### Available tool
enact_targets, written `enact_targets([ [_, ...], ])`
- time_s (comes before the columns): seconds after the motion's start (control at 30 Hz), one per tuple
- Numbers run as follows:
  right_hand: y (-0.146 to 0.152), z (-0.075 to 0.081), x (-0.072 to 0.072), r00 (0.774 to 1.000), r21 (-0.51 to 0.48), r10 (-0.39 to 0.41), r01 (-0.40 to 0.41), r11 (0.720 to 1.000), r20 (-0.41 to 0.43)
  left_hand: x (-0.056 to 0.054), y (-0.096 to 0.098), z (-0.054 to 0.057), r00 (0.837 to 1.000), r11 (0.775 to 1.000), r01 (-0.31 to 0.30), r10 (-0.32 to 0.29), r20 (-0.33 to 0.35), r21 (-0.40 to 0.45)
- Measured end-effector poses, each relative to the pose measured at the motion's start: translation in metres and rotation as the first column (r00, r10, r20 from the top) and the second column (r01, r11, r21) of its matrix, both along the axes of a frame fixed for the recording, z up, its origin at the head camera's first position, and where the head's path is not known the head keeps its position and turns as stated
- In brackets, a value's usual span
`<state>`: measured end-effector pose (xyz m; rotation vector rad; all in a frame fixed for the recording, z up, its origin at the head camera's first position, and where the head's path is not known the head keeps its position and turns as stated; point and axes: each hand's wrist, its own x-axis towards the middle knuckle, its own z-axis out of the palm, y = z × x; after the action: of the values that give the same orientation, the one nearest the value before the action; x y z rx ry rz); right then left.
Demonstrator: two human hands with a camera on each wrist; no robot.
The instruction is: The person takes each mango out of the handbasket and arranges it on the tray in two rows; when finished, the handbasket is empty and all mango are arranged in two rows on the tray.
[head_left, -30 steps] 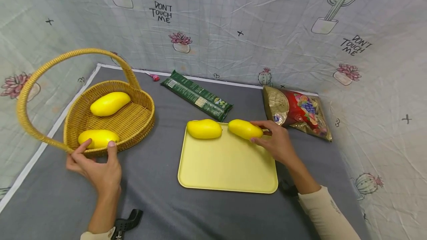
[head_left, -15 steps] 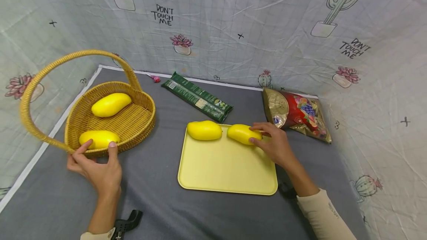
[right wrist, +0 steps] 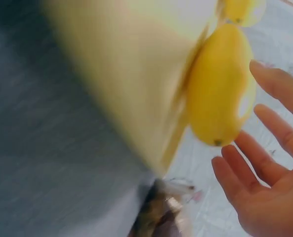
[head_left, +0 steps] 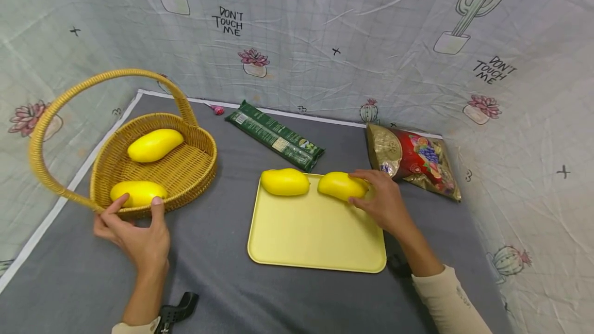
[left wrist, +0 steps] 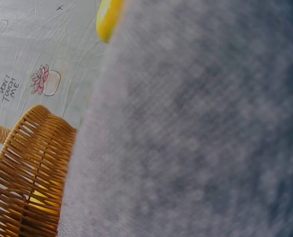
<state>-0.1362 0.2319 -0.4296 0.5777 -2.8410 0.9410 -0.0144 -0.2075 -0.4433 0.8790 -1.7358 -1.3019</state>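
In the head view, a yellow mango lies at the far right corner of the pale yellow tray. My right hand is at its right end. The right wrist view shows the fingers spread and fairly straight beside that mango. A second mango sits at the tray's far left corner. On the left, my left hand grips the near rim of a wicker basket. Two more mangoes lie inside it, one at the back and one by my fingers.
A long green packet lies behind the tray. A red and gold bag is at the back right. Near the back edge is a small pink wrapped sweet. The basket's tall handle arches upward. Grey cloth blurs most of the left wrist view.
The right-hand mango has come down slightly onto the tray, and my right fingers have loosened around it. My left hand stays on the basket rim.
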Motion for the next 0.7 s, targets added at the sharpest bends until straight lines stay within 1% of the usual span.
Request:
enact_targets([
  [0.1, -0.006, 0.008, 0.003, 1.000, 0.002, -0.006, 0.006, 1.000, -0.014, 0.000, 0.001, 0.002, 1.000, 1.000, 0.000, 0.000, -0.006, 0.005],
  [0.2, -0.018, 0.019, 0.007, 1.000, -0.006, -0.005, 0.005, 1.000, 0.009, -0.001, -0.001, -0.001, 1.000, 1.000, -0.001, 0.001, 0.003, 0.005],
  [0.27, -0.028, 0.026, 0.008, 1.000, -0.024, 0.015, -0.015, 1.000, 0.015, -0.001, -0.002, -0.002, 1.000, 1.000, 0.001, -0.001, 0.004, 0.005],
  [0.37, -0.046, 0.035, 0.009, 0.997, -0.069, 0.076, -0.076, 0.995, -0.003, -0.001, -0.003, -0.004, 1.000, 1.000, -0.002, 0.002, 0.006, 0.001],
  [0.47, -0.064, 0.042, 0.009, 0.989, -0.110, 0.142, -0.145, 0.983, -0.038, -0.001, -0.005, -0.007, 1.000, 1.000, -0.005, 0.005, 0.011, 0.007],
  [0.7, -0.106, 0.054, 0.008, 0.960, -0.201, 0.263, -0.277, 0.939, -0.097, -0.003, -0.011, -0.017, 0.999, 1.000, -0.003, 0.002, 0.034, 0.021],
])
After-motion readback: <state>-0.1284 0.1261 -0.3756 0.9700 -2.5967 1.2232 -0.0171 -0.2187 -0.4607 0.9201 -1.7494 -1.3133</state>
